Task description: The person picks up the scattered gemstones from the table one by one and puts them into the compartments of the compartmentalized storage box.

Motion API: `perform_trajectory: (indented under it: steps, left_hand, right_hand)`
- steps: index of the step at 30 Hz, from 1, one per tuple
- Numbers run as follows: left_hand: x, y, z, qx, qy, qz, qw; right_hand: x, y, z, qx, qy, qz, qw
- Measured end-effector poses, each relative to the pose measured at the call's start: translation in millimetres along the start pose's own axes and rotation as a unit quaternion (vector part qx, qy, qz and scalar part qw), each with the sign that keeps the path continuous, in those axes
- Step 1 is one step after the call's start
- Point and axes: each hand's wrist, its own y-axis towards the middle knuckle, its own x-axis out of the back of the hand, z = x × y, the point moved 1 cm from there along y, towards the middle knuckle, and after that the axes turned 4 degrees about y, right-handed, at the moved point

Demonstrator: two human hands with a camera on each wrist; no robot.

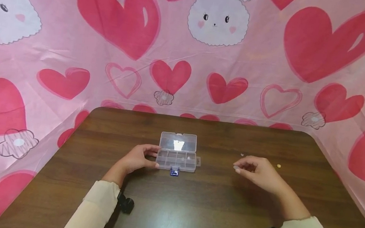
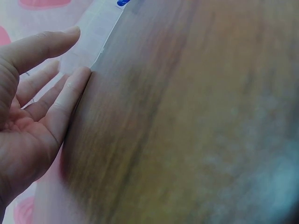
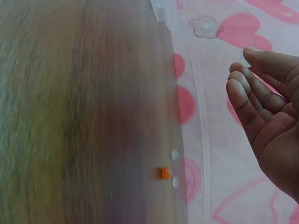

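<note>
A clear plastic compartment box (image 1: 166, 161) stands on the table with its lid (image 1: 169, 139) raised at the back and a blue latch (image 1: 174, 171) at the front. One right-hand compartment holds a small pale piece (image 1: 189, 158). My left hand (image 1: 136, 158) touches the box's left end, thumb at the front corner and relaxed fingers behind. To the right of the box, above the table, my right hand (image 1: 262, 173) pinches a small white oval piece (image 3: 245, 59) between thumb and fingertips. The fingers partly cover this piece.
Beyond the right hand lie an orange-yellow piece (image 1: 278, 165) and a small whitish one (image 1: 241, 154). The right wrist view shows white ovals (image 3: 175, 155) beside the orange piece. A pink heart-print cloth (image 1: 174, 44) hangs behind the brown wooden table (image 1: 212, 209).
</note>
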Motion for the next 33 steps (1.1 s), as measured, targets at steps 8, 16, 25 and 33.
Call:
perform_trajectory:
  steps: [8,16,25,33]
  left_hand:
    - [0.6,0.3,0.3,0.003,-0.005,0.001,1.0000]
    - [1.0,-1.3,-0.3,0.002,-0.004,0.001,1.0000]
    - [0.1,-0.9,1.5,-0.006,0.001,0.004,1.0000]
    - [0.0,-0.2,1.1,-0.010,-0.005,0.009,0.9999]
  right_hand:
    - [-5.7,10,9,-0.011,0.032,0.016,0.999]
    - [-13.1,18,19,-0.004,0.065,0.026,0.998]
    - [-24.9,26,28,0.000,0.079,0.042,0.996]
    - [-38.0,34,33,0.000,0.091,0.048,0.995]
